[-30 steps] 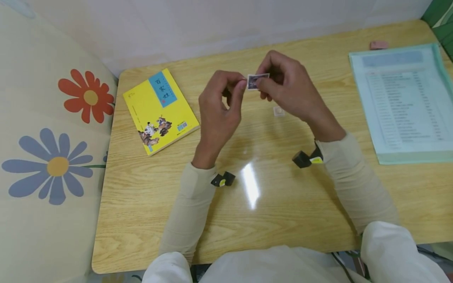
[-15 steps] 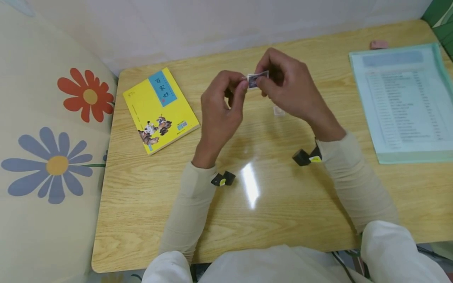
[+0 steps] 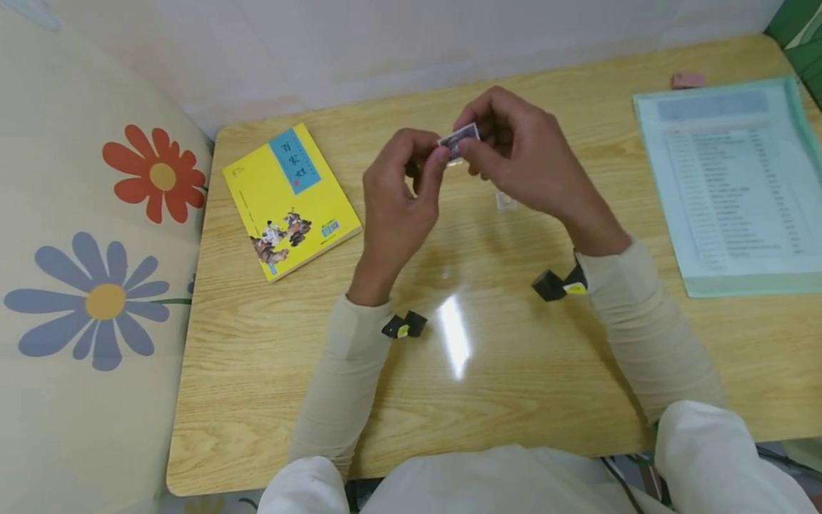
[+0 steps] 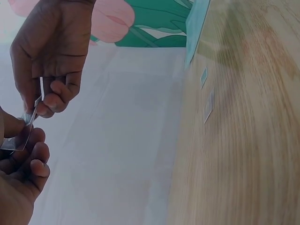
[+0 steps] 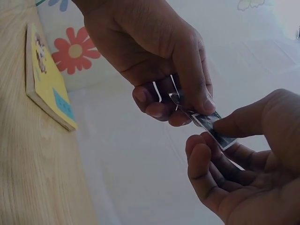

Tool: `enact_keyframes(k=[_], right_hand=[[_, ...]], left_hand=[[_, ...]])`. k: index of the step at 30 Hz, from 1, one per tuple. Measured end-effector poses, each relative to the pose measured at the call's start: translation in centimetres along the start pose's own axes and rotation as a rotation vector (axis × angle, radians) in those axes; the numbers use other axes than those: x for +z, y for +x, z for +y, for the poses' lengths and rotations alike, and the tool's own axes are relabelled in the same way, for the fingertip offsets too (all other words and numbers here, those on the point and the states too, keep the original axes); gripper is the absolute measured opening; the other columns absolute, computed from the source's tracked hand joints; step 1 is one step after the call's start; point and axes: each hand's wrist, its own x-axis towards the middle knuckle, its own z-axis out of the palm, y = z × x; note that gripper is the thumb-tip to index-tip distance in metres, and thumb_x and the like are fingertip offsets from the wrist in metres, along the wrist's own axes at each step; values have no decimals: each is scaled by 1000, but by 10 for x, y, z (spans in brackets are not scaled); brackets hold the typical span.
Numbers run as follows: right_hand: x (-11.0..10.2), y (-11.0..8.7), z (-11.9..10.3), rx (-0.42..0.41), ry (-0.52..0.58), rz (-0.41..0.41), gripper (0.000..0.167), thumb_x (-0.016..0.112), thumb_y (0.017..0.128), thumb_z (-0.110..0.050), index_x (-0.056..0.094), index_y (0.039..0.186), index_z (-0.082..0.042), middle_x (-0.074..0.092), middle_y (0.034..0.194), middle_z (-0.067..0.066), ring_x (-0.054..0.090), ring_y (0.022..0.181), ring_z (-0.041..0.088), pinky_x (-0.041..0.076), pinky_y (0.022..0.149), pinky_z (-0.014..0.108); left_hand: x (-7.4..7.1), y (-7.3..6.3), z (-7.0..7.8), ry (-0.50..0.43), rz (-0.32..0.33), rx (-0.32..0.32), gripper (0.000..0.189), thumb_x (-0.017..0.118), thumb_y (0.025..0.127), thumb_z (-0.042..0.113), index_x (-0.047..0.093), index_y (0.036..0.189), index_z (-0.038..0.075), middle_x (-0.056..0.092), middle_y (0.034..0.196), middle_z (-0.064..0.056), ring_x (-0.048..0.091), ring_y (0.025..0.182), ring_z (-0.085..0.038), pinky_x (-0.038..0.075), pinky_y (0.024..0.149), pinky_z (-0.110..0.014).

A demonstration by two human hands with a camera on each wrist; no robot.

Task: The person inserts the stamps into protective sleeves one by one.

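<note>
A small dark stamp (image 3: 454, 141) with a pale border is held up over the table, slanting between both hands. My right hand (image 3: 523, 157) pinches it between thumb and fingers; the thumb covers part of its face in the right wrist view, where the stamp (image 5: 219, 133) shows a toothed edge. My left hand (image 3: 404, 189) pinches a clear plastic sleeve (image 4: 19, 141), whose glossy edges catch the light. One end of the stamp lies at the left fingertips, overlapping the sleeve in the right wrist view. The fingers hide the rest of the sleeve.
A small pale square (image 3: 506, 201) lies on the wooden table (image 3: 289, 385) below my right hand. Left stands a yellow book (image 3: 292, 203) lying flat. A pale green folder (image 3: 732, 193) with a printed list is at the right, a pink block (image 3: 688, 81) behind it.
The stamp has tilted, its right end rising, and shifted slightly left toward the left fingertips. My right hand has moved a little left with it; the left hand stays nearly in place.
</note>
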Motion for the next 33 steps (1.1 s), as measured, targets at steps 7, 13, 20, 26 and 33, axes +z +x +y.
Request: enact_keyframes(k=[7, 13, 20, 26, 33], right_hand=[[-1, -3, -15, 28, 21, 86, 18, 61, 102, -18, 60, 111, -2, 62, 94, 7, 60, 79, 25, 49, 68, 32], [4, -1, -4, 24, -31, 58, 19, 63, 101, -23, 62, 109, -6, 63, 92, 3, 59, 78, 19, 48, 65, 31], [3, -2, -4, 5, -14, 66, 17, 65, 100, -21, 63, 108, -6, 63, 90, 3, 60, 77, 20, 49, 66, 32], [4, -1, -3, -34, -36, 58, 17, 66, 100, -23, 65, 105, -6, 63, 88, -1, 60, 77, 15, 49, 69, 30], [5, 0, -3, -36, -73, 44, 19, 66, 100, -26, 65, 107, -9, 64, 95, -6, 60, 83, 10, 50, 74, 29]], left_hand=[[-1, -1, 1, -14, 42, -87, 16, 62, 101, 13, 63, 106, -2, 63, 91, -5, 50, 71, -14, 40, 61, -27], [1, -2, 2, -20, 34, -83, 16, 63, 101, 15, 64, 106, -1, 62, 92, -5, 48, 69, -15, 40, 61, -27], [1, -3, 2, -5, 60, -81, 16, 63, 101, 15, 64, 104, -1, 62, 90, -4, 48, 68, -16, 39, 60, -27], [2, -4, 2, -2, 62, -71, 17, 64, 101, 16, 64, 103, -1, 60, 90, -4, 47, 68, -14, 39, 61, -28], [2, -4, 2, -8, 65, -76, 16, 65, 100, 15, 63, 100, -1, 58, 88, -4, 46, 66, -14, 38, 60, -27]])
